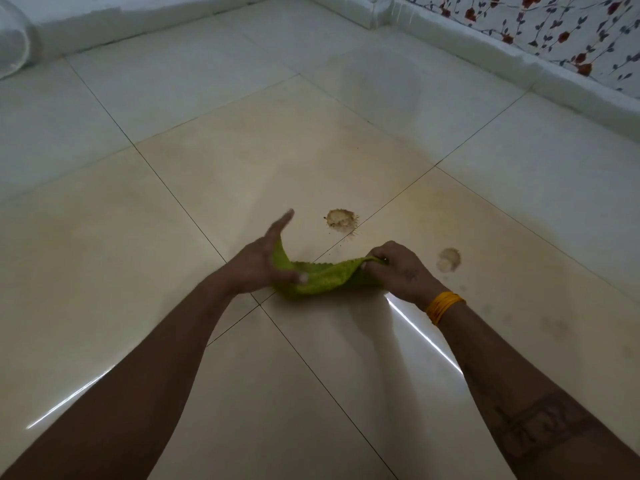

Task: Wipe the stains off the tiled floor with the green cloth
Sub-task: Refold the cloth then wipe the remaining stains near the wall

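I have the green cloth (325,277) stretched between both hands just above the tiled floor (242,168); my right hand (398,268) has its fingers curled tight round one end, while my left hand (266,261) holds the other end with the thumb pressed on it and the fingers held out nearly straight; the cloth sags and folds, so I judge it soft, light and limp; better bunched into a pad under a flat palm; two brown stains (341,220) (449,259) lie just beyond, not yet wiped.
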